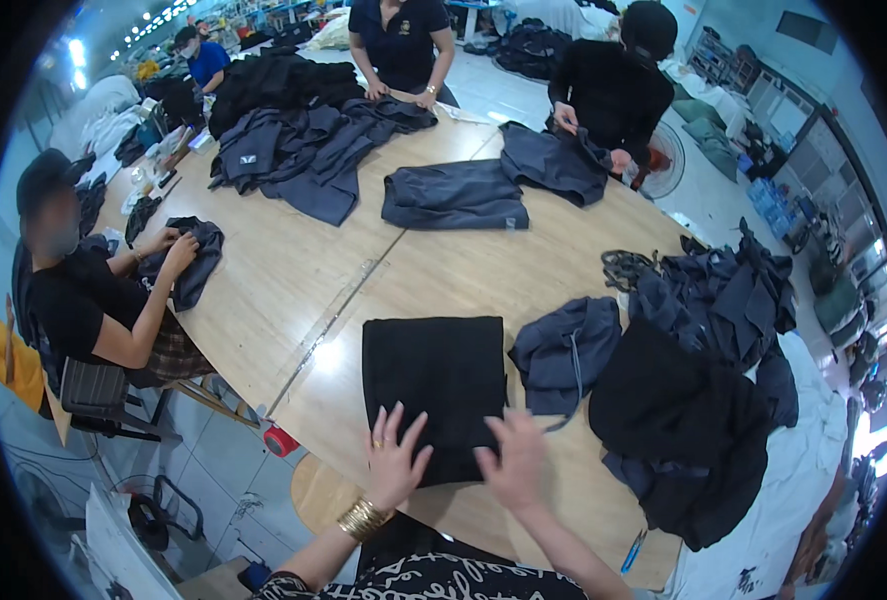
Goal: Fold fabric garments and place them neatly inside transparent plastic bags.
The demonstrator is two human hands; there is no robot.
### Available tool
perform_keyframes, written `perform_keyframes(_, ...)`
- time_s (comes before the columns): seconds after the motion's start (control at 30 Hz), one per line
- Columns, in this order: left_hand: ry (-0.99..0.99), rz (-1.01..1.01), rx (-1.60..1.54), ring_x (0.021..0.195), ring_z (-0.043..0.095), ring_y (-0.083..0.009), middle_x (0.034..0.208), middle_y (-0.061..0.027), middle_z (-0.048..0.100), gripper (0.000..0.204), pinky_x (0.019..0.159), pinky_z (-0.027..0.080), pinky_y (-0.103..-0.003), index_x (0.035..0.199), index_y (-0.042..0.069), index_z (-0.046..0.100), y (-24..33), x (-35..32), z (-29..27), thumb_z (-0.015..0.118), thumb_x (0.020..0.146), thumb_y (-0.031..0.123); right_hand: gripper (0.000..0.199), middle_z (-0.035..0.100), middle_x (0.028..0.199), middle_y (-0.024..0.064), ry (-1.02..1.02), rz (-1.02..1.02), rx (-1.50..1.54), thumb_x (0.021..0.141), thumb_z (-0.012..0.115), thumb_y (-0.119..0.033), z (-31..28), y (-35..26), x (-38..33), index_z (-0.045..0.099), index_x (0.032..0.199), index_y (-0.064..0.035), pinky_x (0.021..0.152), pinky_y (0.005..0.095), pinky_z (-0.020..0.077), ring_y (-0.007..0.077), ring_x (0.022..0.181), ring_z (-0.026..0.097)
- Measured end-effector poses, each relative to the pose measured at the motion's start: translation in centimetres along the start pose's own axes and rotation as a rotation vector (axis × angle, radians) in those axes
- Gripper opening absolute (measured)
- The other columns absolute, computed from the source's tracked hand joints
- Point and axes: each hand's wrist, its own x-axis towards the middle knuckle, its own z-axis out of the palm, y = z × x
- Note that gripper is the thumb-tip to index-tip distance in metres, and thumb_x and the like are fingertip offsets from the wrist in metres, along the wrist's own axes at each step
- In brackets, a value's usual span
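A black garment (433, 365), folded into a neat near-square, lies flat on the table in front of me. My left hand (395, 455), with gold bangles at the wrist, rests on its near left part with fingers spread. At the near right edge of the cloth is my right hand (513, 462), fingers apart and slightly blurred; whether it touches the cloth I cannot tell. Just right of the folded piece sits a crumpled dark grey garment (568, 350) with a drawstring hanging from it.
A heap of black garments (678, 420) and dark grey ones (728, 290) fills the right side. Blue snips (633, 550) lie near the front edge. Farther off are a flat grey garment (453, 195) and a large pile (293, 140). Several co-workers handle cloth around the wooden table (273, 270).
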Motion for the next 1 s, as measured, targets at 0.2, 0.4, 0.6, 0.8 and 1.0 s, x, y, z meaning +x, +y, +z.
perform_keyframes(0.2,-0.030,-0.038,0.129,0.135,0.019,-0.0387,0.146,-0.0108,0.029,0.051,0.105,0.018,-0.056,0.132,0.026,0.048,-2.5,-3.7,4.8,0.056,0.084,0.042,0.053,0.036,0.143,0.0064,-0.146,-0.272,-0.291,0.083,0.055,-0.045,9.3,1.7,-1.0,0.046,0.132,-0.0270,0.101,0.0630,0.0202,0.0304,0.132,0.032)
perform_keyframes(0.4,0.039,-0.061,-0.140,0.133,0.023,-0.0392,0.145,-0.0144,0.027,0.052,0.107,0.022,-0.049,0.131,0.020,0.049,-2.8,-2.0,3.9,0.064,0.081,0.027,0.049,0.037,0.142,0.0064,-0.170,-0.234,-0.237,0.085,0.054,-0.040,8.5,1.4,0.2,0.048,0.131,-0.0235,0.103,0.0606,0.0184,0.0300,0.131,0.032)
perform_keyframes(0.6,0.240,-0.639,-0.659,0.127,0.034,-0.0354,0.139,-0.0231,0.028,0.073,0.104,0.031,-0.041,0.138,0.002,0.029,-6.5,-0.2,3.6,0.067,0.082,0.029,0.054,0.040,0.135,0.0143,0.019,0.095,0.069,0.084,0.061,-0.030,5.8,4.5,4.2,0.043,0.131,-0.0100,0.105,0.0462,0.0248,0.0304,0.127,0.036)
perform_keyframes(0.8,-0.032,-0.633,-0.799,0.121,0.042,-0.0300,0.129,-0.0235,0.040,0.083,0.101,0.036,-0.036,0.136,0.000,0.030,-8.2,-1.7,5.2,0.074,0.075,0.036,0.070,0.037,0.136,0.0208,-0.087,0.739,0.775,0.088,0.059,-0.039,9.4,8.7,3.1,0.029,0.136,0.0015,0.105,0.0357,0.0296,0.0265,0.125,0.039)
perform_keyframes(1.0,0.304,-0.745,-0.677,0.113,0.047,-0.0258,0.128,-0.0140,0.041,0.059,0.092,0.043,-0.036,0.130,0.003,0.039,-11.1,-8.6,2.2,0.067,0.080,0.014,0.074,0.039,0.136,0.0191,-0.116,0.802,0.776,0.088,0.059,-0.041,8.4,7.6,3.6,0.028,0.136,0.0059,0.104,0.0327,0.0293,0.0252,0.126,0.039)
